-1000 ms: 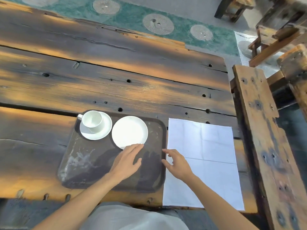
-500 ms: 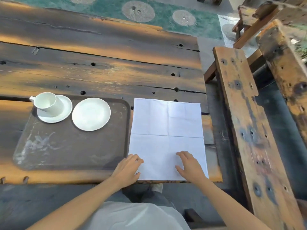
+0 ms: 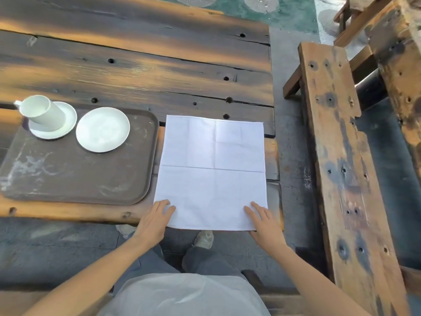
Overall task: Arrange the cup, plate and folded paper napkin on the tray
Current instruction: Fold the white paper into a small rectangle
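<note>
A dark brown tray (image 3: 75, 179) lies on the wooden table at the left. On its far left corner a white cup (image 3: 42, 111) stands on a saucer (image 3: 68, 124), and a white plate (image 3: 102, 130) sits beside it. To the right of the tray a white paper napkin (image 3: 211, 169) lies unfolded and flat, with crease lines showing. My left hand (image 3: 155, 221) rests on its near left corner, fingers spread. My right hand (image 3: 264, 222) rests on its near right corner, fingers spread. Neither hand grips the paper.
The table's near edge (image 3: 68, 215) runs just under my hands, its right end just past the napkin. A heavy wooden bench (image 3: 341, 156) stands to the right across a gap of grey floor. My legs and shoes (image 3: 204, 239) show below the table edge.
My left hand left the tray and my right hand slid along the napkin; both now sit at its near corners. The view has shifted right and down.
</note>
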